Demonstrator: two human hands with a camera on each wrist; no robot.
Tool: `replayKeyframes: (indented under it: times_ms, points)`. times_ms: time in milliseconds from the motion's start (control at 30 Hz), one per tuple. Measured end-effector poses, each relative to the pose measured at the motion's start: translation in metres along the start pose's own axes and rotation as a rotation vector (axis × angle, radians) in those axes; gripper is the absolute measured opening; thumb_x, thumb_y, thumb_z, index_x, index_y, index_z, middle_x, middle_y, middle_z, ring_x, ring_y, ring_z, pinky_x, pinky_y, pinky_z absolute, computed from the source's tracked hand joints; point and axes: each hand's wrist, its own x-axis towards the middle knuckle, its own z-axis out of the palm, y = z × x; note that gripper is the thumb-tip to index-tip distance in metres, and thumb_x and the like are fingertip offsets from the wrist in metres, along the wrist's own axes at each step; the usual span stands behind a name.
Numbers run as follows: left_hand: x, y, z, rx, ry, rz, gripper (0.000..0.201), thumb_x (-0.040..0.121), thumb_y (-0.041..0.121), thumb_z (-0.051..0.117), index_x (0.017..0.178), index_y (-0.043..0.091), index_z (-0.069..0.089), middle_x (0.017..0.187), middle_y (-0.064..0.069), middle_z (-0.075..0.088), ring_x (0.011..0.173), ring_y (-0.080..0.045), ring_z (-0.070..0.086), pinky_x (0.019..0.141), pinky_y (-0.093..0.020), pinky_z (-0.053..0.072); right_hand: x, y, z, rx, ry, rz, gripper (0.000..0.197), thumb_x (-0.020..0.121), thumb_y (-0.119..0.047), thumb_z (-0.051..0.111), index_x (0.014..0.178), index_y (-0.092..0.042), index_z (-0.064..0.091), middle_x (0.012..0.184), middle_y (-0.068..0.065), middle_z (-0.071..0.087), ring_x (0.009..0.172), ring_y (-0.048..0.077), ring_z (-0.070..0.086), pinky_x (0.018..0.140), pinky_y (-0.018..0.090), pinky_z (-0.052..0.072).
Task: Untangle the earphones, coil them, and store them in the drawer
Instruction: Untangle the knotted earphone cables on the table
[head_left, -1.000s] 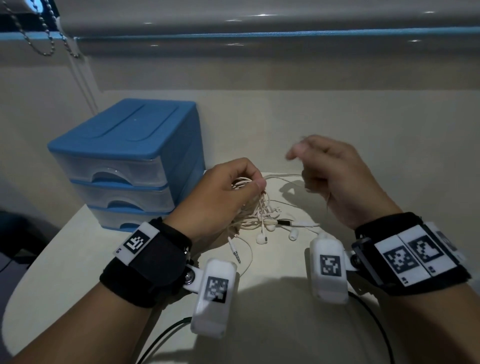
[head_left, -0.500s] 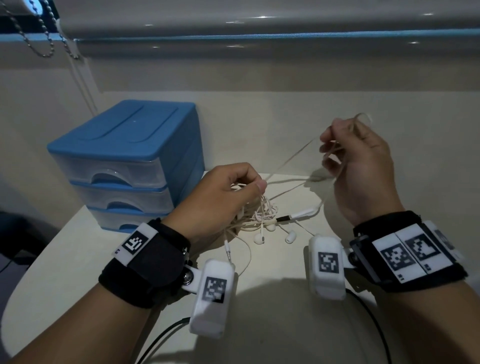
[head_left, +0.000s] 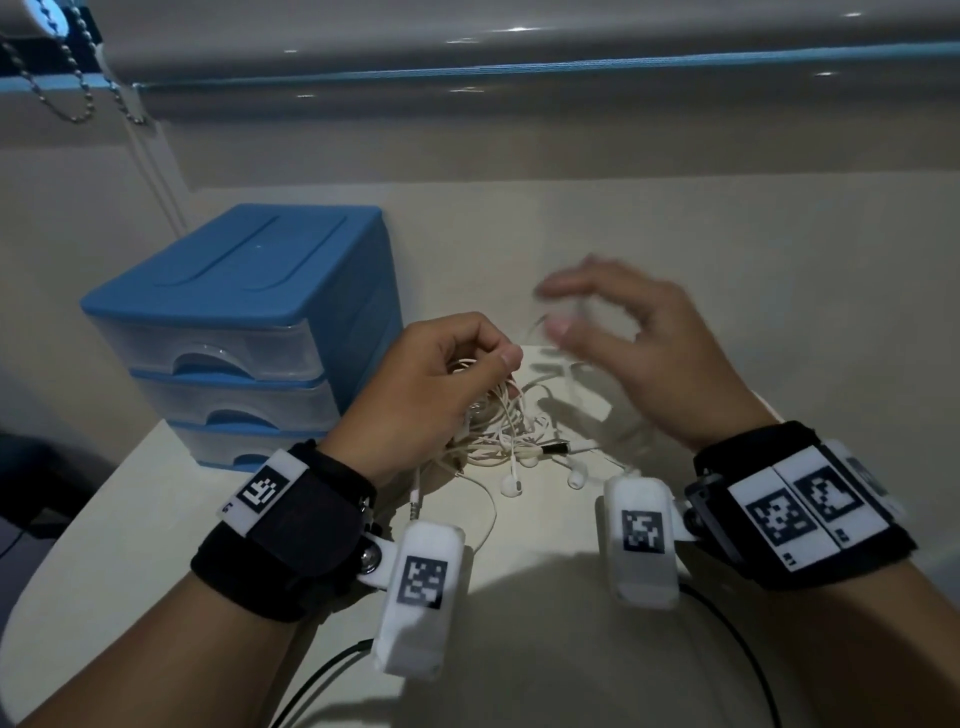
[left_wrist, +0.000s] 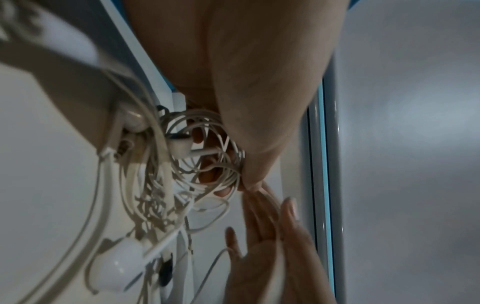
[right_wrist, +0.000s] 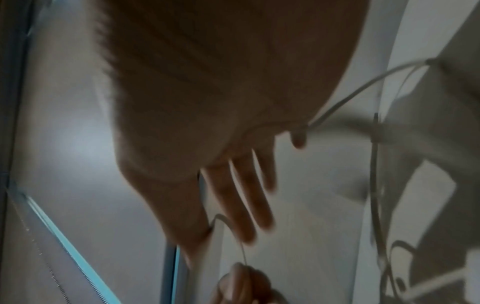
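Note:
A tangle of white earphones (head_left: 498, 436) lies on the pale table (head_left: 545, 613), with two earbuds (head_left: 511, 486) loose at its near side. My left hand (head_left: 457, 374) grips a bunch of the cable loops (left_wrist: 223, 164) between thumb and fingers, just above the tangle. Blurred with motion, my right hand (head_left: 623, 343) hovers close to the right of it with fingers straight and spread (right_wrist: 233, 195). One thin strand (right_wrist: 242, 246) runs along those fingers to the left hand's pinch. The blue three-drawer unit (head_left: 244, 291) stands to the left with all its drawers shut.
The wall rises right behind the table, with a blind's bead chain (head_left: 78, 104) hanging at the upper left. The table's rounded edge (head_left: 67, 551) drops off at the near left. A black cable (head_left: 322, 670) trails over the near table.
Half a second ago my right hand held a strand pulled up and to the right. It has now swung back down and left towards the left hand, fingers opened out. The left hand kept its place.

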Motion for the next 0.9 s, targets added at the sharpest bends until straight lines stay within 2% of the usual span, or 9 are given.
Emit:
replayKeyframes:
  times_ms: [100, 233, 333, 500, 567, 667, 733, 800, 900]
  points:
    - [0.002, -0.001, 0.0, 0.002, 0.004, 0.007, 0.016, 0.099, 0.023, 0.067, 0.09, 0.012, 0.073, 0.071, 0.005, 0.069, 0.055, -0.005, 0.056, 0.051, -0.02, 0.043, -0.004, -0.001, 0.009, 0.006, -0.24, 0.063, 0.012, 0.094, -0.033, 0.071, 0.099, -0.025, 0.079, 0.094, -0.008, 0.077, 0.095, 0.004, 0.069, 0.086, 0.014, 0.046]
    - [0.003, -0.002, -0.001, 0.026, -0.034, 0.027, 0.017, 0.098, 0.025, 0.069, 0.089, 0.011, 0.073, 0.079, -0.002, 0.074, 0.071, -0.01, 0.066, 0.068, -0.025, 0.051, -0.001, 0.001, 0.009, 0.05, -0.102, 0.045, 0.017, 0.097, -0.021, 0.067, 0.082, -0.019, 0.076, 0.071, -0.003, 0.07, 0.065, 0.005, 0.064, 0.065, 0.02, 0.046]
    - [0.001, -0.003, 0.001, 0.053, -0.09, -0.006, 0.019, 0.099, 0.025, 0.068, 0.087, 0.011, 0.07, 0.076, -0.001, 0.072, 0.066, -0.007, 0.062, 0.067, -0.025, 0.049, 0.001, 0.004, 0.008, 0.112, 0.096, 0.033, 0.018, 0.099, -0.019, 0.064, 0.084, -0.013, 0.074, 0.073, 0.006, 0.07, 0.075, 0.025, 0.066, 0.071, 0.029, 0.048]
    - [0.001, -0.003, 0.0, 0.015, -0.062, -0.034, 0.018, 0.1, 0.025, 0.066, 0.091, 0.01, 0.07, 0.09, -0.012, 0.075, 0.076, -0.027, 0.068, 0.073, -0.035, 0.054, 0.005, 0.007, -0.001, 0.188, 0.472, 0.108, 0.021, 0.102, -0.021, 0.058, 0.087, -0.014, 0.07, 0.079, 0.007, 0.07, 0.073, 0.015, 0.068, 0.068, 0.023, 0.048]
    - [0.002, -0.004, 0.0, 0.014, -0.054, -0.03, 0.019, 0.101, 0.024, 0.064, 0.092, 0.008, 0.07, 0.092, -0.005, 0.077, 0.085, -0.028, 0.072, 0.078, -0.036, 0.056, 0.005, 0.009, -0.002, 0.211, 0.519, 0.139, 0.016, 0.1, -0.017, 0.059, 0.092, -0.016, 0.072, 0.089, 0.008, 0.072, 0.08, 0.013, 0.066, 0.068, 0.019, 0.048]
    - [0.002, -0.004, 0.0, 0.015, -0.038, -0.012, 0.018, 0.101, 0.023, 0.063, 0.092, 0.009, 0.07, 0.092, 0.0, 0.078, 0.083, -0.014, 0.071, 0.077, -0.026, 0.053, 0.002, 0.008, -0.002, 0.196, 0.435, 0.116, 0.026, 0.09, -0.007, 0.066, 0.109, -0.023, 0.073, 0.113, -0.002, 0.069, 0.107, 0.008, 0.062, 0.081, 0.019, 0.052]
    - [0.002, -0.004, 0.0, 0.019, -0.032, -0.003, 0.018, 0.101, 0.023, 0.064, 0.091, 0.009, 0.069, 0.089, -0.003, 0.077, 0.08, -0.017, 0.07, 0.076, -0.029, 0.053, 0.001, 0.004, -0.003, 0.104, 0.312, 0.036, 0.038, 0.087, -0.006, 0.069, 0.119, -0.026, 0.072, 0.124, -0.009, 0.064, 0.118, 0.001, 0.056, 0.092, 0.011, 0.042]
    - [0.002, -0.003, 0.0, 0.011, -0.039, 0.005, 0.018, 0.1, 0.022, 0.065, 0.091, 0.007, 0.069, 0.087, -0.005, 0.076, 0.081, -0.022, 0.07, 0.076, -0.032, 0.054, 0.0, 0.001, 0.001, 0.068, 0.125, -0.041, 0.035, 0.089, -0.008, 0.072, 0.121, -0.022, 0.073, 0.125, -0.008, 0.066, 0.121, -0.002, 0.056, 0.096, 0.005, 0.037]
    - [0.002, -0.002, 0.0, 0.001, -0.049, 0.021, 0.019, 0.099, 0.026, 0.067, 0.09, 0.009, 0.071, 0.085, -0.003, 0.075, 0.079, -0.012, 0.068, 0.074, -0.023, 0.052, -0.003, 0.0, 0.012, 0.072, -0.124, 0.027, 0.02, 0.092, -0.016, 0.074, 0.111, -0.02, 0.078, 0.109, -0.009, 0.075, 0.109, -0.001, 0.066, 0.095, 0.011, 0.043]
